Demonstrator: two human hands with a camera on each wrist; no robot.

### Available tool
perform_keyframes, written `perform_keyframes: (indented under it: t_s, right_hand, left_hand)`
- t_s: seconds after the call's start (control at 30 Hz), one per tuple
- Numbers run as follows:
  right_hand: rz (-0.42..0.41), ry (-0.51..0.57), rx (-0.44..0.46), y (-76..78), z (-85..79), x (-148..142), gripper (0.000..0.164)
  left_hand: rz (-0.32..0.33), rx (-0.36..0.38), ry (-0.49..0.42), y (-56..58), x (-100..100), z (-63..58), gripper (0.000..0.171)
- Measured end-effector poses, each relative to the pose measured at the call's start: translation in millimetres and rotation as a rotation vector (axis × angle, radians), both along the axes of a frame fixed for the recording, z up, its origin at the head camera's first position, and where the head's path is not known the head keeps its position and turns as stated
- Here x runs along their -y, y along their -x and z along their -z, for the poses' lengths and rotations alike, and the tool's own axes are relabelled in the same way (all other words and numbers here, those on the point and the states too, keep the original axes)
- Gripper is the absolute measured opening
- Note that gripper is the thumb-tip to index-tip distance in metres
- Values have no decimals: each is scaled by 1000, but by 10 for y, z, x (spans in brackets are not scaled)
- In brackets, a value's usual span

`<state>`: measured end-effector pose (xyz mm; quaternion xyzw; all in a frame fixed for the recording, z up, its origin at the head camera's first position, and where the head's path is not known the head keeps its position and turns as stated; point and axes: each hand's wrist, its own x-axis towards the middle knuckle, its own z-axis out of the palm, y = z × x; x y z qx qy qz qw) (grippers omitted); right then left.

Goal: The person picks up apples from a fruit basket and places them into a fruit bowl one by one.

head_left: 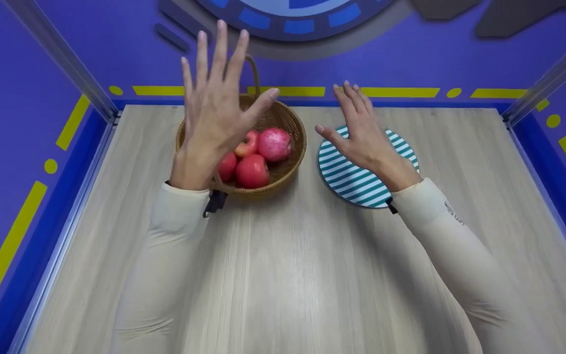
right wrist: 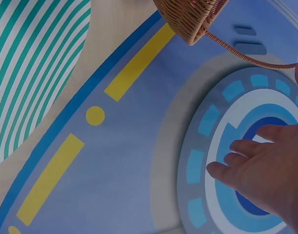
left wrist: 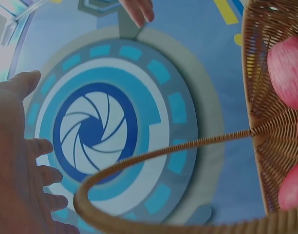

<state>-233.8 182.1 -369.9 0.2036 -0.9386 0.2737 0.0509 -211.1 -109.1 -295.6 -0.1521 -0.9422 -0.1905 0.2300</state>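
Fingers spread and straight, my left hand is raised over the left part of a wicker basket and holds nothing. Several red apples lie inside, some partly hidden by that hand. The basket's thin arched handle rises beside the left hand in the left wrist view. My right hand hovers above a round plate with green and white stripes, its fingers extended and nothing in its grasp. In the right wrist view the striped plate shows at upper left, apart from the hand.
Basket and plate stand side by side toward the back of a light wood table. Blue panels with yellow marks enclose the table at the back and both sides, with metal posts at the corners.
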Motion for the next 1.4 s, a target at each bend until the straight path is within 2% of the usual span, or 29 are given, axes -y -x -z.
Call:
perform_keyframes:
  t_s: [0.23,0.4,0.63,1.1,1.4]
  right_hand:
    - [-29,-5,-34,24,8,87,90]
    - [-30,2,-22,26,20,140,92]
    - [-50,12,-18,34,69,211,89]
    - [-31,62,74,56,216,340,93]
    - [-4,111,139,84,381,385,93]
  left_hand:
    - [-38,11,-77,-11,191,48,93]
    - [-47,13,-123,-26,308,88,92]
    - [-84,52,-172,-38,481,167,92]
    - [-104,81,-329,-41,756,421,93]
    - [-123,111,-405,-39,895,675,91]
